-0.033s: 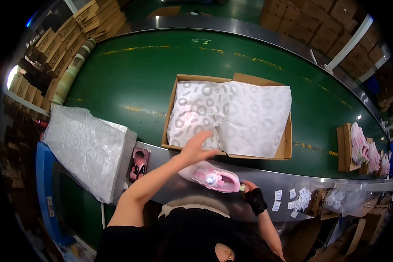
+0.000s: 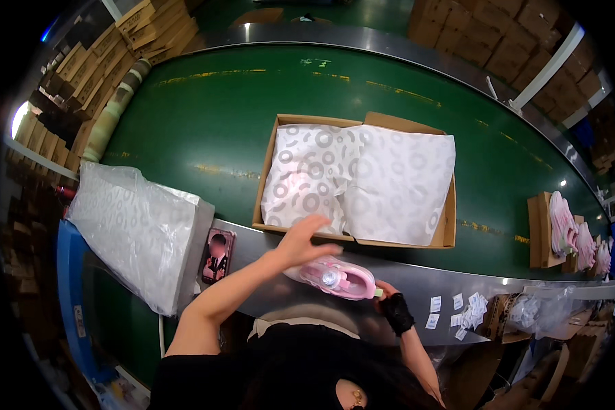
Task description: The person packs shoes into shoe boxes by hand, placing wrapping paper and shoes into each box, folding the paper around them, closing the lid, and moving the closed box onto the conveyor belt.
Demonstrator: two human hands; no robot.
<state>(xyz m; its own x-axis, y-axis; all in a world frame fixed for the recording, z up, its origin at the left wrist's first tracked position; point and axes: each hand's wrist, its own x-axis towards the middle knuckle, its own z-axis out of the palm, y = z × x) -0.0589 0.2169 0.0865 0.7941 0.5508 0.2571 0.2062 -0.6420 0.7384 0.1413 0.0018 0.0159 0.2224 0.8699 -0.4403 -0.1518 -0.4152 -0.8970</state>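
Note:
A pink and white sneaker point(image 2: 345, 279) with a round silvery dial is over the metal edge in front of me, its toe to the left. My right hand point(image 2: 391, 301), in a black fingerless glove, grips its heel beside a pale green tab. My left hand point(image 2: 302, 240) hovers by the toe, fingers and thumb apart, hiding part of it. Just beyond, an open brown shoebox point(image 2: 258, 198) rests on the green belt. White patterned tissue paper point(image 2: 396, 184) lines it, and something pink shows faintly through the paper's left half.
To the left lie a plastic-wrapped stack of patterned paper point(image 2: 137, 232) and a phone point(image 2: 218, 256). Small white labels point(image 2: 468, 314) are scattered at right on the metal ledge point(image 2: 417, 270). Farther right, pink shoes point(image 2: 562, 222) stand against brown boxes point(image 2: 541, 229).
My left hand has drawn back slightly from the shoebox's near edge toward the sneaker's toe. My right hand and the sneaker have hardly moved.

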